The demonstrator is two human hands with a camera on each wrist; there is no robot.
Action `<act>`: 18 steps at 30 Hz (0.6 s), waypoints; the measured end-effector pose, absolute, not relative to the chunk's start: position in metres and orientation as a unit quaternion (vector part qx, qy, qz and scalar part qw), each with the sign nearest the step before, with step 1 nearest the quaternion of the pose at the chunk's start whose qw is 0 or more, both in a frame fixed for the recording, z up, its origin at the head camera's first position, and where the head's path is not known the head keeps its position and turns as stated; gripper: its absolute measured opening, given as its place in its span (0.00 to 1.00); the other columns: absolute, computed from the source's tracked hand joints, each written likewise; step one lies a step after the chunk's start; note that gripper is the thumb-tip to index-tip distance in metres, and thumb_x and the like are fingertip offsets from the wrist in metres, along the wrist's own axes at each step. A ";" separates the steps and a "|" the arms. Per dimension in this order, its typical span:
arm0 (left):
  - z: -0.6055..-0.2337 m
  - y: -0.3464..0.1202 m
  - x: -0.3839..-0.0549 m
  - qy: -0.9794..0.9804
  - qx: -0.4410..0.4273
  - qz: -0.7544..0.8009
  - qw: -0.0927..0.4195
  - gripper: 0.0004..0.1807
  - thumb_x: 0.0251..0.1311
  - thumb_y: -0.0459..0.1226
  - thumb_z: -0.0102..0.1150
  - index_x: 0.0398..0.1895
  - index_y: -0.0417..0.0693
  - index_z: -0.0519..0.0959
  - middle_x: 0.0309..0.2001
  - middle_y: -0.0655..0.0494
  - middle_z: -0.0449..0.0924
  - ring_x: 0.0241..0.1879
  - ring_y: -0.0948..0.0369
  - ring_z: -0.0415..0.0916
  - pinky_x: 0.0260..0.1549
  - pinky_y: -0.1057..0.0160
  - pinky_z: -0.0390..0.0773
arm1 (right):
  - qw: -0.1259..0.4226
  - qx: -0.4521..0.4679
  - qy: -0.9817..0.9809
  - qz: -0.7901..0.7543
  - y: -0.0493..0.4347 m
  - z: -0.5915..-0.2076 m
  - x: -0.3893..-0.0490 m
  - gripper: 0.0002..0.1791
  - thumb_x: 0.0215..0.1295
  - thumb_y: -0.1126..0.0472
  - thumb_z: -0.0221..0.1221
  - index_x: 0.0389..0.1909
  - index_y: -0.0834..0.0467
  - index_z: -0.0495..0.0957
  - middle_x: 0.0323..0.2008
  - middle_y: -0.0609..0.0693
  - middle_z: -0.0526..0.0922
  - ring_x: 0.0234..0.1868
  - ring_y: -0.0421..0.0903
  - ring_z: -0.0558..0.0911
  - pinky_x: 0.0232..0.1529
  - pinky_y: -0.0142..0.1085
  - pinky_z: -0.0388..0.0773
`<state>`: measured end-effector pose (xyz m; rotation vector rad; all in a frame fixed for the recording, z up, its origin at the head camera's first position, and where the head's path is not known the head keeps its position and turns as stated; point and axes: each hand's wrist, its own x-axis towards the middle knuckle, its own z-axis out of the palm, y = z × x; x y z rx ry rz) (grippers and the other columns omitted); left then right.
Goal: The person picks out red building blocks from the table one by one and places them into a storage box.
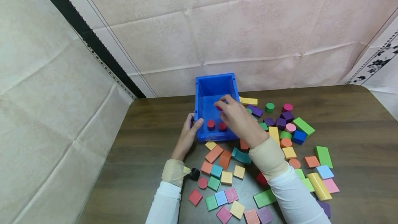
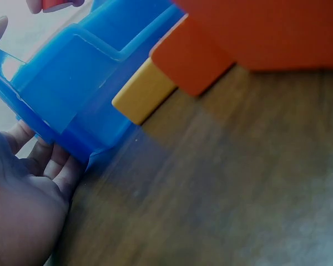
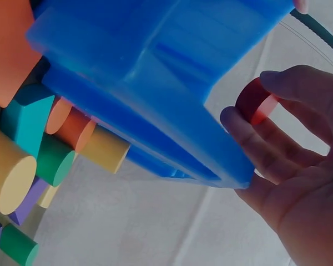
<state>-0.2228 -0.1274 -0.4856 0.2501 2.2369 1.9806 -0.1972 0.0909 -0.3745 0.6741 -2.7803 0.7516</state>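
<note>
A blue plastic bin [image 1: 217, 80] stands at the table's far edge, with two red cylinder blocks [image 1: 210, 124] on its floor near the front. My left hand [image 1: 188, 134] grips the bin's left side, thumb over the rim and fingers against the outer wall, as the left wrist view shows. Over the bin's right side, my right hand [image 1: 237, 118] pinches a red cylinder block [image 3: 256, 101] between thumb and fingertips. In the head view that block is mostly hidden by the fingers.
Many coloured blocks lie in front and to the right of the bin, among them a yellow cylinder [image 1: 319, 186], a green block [image 1: 323, 156] and a teal arch-like block [image 1: 241, 156]. A small black object [image 1: 194, 174] sits by the left wrist. Pale cloth [image 1: 248, 27] hangs behind the table.
</note>
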 end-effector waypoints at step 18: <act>-0.485 -0.126 -0.224 0.737 0.099 0.666 0.056 0.25 0.76 0.47 0.53 0.66 0.39 0.68 0.63 0.39 0.74 0.58 0.49 0.74 0.61 0.48 0.77 | 0.098 0.243 -0.937 0.231 0.089 -0.382 -0.203 0.25 0.72 0.66 0.66 0.68 0.64 0.77 0.65 0.66 0.75 0.61 0.63 0.83 0.55 0.53 0.84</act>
